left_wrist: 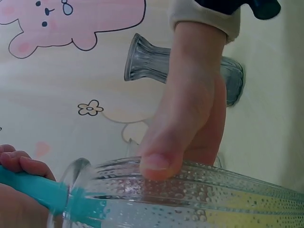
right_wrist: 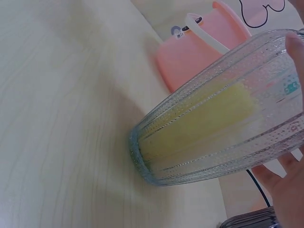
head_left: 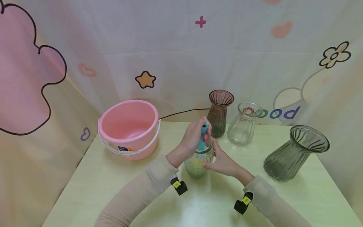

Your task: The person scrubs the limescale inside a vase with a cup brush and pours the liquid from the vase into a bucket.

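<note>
My left hand [head_left: 194, 135] grips the teal handle [head_left: 202, 145] of a sponge brush, which points down into a clear ribbed glass vase [head_left: 193, 170]. The yellow sponge head [right_wrist: 204, 118] shows through the glass, inside the vase's lower part. My right hand [head_left: 222, 160] holds the vase from the right side, its thumb [left_wrist: 159, 164] on the near wall and its other fingers around the far side. In the left wrist view, the left fingers [left_wrist: 28, 164] curl round the teal handle by the vase's rim. The vase stands on or close to the tabletop.
A pink bucket [head_left: 129, 145] with a white handle stands at left. Behind the hands are a brownish-purple glass vase [head_left: 218, 118] and a clear one [head_left: 241, 130]. A grey glass vase [head_left: 286, 157] stands at right. A printed curtain [head_left: 175, 63] hangs behind the table [head_left: 93, 183].
</note>
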`<state>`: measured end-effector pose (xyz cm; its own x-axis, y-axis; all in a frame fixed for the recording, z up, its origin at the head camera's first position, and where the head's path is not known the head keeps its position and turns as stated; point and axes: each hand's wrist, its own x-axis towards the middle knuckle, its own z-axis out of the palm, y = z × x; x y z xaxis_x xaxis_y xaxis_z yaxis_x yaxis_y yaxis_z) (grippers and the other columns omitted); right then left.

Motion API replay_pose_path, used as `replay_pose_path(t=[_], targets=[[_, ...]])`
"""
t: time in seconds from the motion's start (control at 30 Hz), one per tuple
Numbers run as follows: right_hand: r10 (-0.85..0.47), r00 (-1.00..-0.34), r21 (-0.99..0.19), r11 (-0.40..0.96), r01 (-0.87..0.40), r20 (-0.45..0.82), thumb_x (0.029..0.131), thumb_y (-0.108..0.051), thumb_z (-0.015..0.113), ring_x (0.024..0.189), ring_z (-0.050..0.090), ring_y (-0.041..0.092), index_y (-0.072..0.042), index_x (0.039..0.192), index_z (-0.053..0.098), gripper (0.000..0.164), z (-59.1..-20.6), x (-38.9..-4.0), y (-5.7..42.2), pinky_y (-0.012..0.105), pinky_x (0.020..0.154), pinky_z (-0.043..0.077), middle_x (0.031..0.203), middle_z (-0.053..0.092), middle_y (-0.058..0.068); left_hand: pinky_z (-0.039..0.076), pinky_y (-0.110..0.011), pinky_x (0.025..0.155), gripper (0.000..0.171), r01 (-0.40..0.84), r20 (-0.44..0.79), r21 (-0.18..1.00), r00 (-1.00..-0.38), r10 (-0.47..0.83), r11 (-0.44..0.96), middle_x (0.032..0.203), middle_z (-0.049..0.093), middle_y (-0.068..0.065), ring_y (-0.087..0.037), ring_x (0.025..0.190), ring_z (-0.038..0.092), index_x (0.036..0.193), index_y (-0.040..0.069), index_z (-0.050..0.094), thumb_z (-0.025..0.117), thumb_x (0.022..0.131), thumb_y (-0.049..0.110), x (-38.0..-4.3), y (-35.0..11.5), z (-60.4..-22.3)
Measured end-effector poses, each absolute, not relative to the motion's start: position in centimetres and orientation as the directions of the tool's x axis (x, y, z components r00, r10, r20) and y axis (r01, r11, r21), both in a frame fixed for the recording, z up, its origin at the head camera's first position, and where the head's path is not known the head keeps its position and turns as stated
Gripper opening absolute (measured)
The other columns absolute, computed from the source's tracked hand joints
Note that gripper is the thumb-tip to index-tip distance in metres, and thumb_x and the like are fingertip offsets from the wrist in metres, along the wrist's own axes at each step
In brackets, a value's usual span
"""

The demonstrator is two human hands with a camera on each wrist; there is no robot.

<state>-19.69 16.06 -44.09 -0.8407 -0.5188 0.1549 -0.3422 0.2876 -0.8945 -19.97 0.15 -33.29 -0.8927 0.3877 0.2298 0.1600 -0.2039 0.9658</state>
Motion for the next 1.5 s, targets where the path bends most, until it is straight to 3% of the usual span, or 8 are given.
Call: replay_pose_path(t=[0.3,0.8,1.0,1.27,1.5], targets=[[-0.501,-0.844,-0.885,0.286,-0.369,0.190,0.078,-0.020,0.074,0.128,0.031,0.029,-0.023,0.145,0.011,0.092,-44.1,-19.7,15.7,0.056,0.099,0.031,0.142,0.026,0.009,0.034,-0.028,0.052,0.045,0.179,0.258,0.957,-0.884,0.391,-0.228,0.054,0.038,0.001,-0.018,0.050,0.036,0.066,0.006,0.044,0.027,0.098,0.032,-19.6,-0.4,-31.6],[-0.471,-0.856,-0.893,0.259,-0.367,0.215,0.075,-0.019,0.076,0.132,0.027,0.029,-0.021,0.144,0.014,0.093,-44.1,-19.2,15.3,0.057,0.104,0.023,0.142,0.027,0.010,0.028,-0.027,0.050,0.043,0.165,0.359,0.901,-0.804,0.473,-0.402,0.050,0.032,0.000,-0.015,0.045,0.028,0.059,0.008,0.039,0.024,0.096,0.023,-19.9,-1.1,-25.7],[-0.479,-0.848,-0.888,0.256,-0.382,0.227,0.075,-0.018,0.077,0.130,0.029,0.028,-0.022,0.144,0.014,0.093,-44.0,-19.3,15.4,0.057,0.103,0.025,0.141,0.028,0.009,0.026,-0.026,0.049,0.042,0.117,0.344,0.902,-0.777,0.527,-0.416,0.049,0.031,0.001,-0.014,0.044,0.027,0.058,0.008,0.039,0.023,0.095,0.021,-20.2,-1.1,-26.9],[-0.485,-0.853,-0.879,0.300,-0.371,0.195,0.076,-0.009,0.074,0.121,0.037,0.025,-0.017,0.141,0.016,0.087,-43.4,-19.2,15.3,0.049,0.096,0.035,0.137,0.032,0.007,0.030,-0.028,0.048,0.040,0.160,0.304,0.944,-0.765,0.568,-0.290,0.052,0.035,0.001,-0.014,0.047,0.032,0.063,0.006,0.041,0.026,0.095,0.025,-20.1,-0.6,-30.0],[-0.499,-0.846,-0.864,0.326,-0.383,0.187,0.077,-0.007,0.072,0.128,0.028,0.034,-0.011,0.144,0.010,0.091,-42.3,-18.6,15.1,0.061,0.093,0.033,0.144,0.022,0.013,0.035,-0.028,0.052,0.040,0.148,0.217,0.975,-0.784,0.582,-0.164,0.055,0.037,0.000,-0.016,0.051,0.036,0.066,0.005,0.042,0.027,0.096,0.026,-20.3,-0.5,-32.7]])
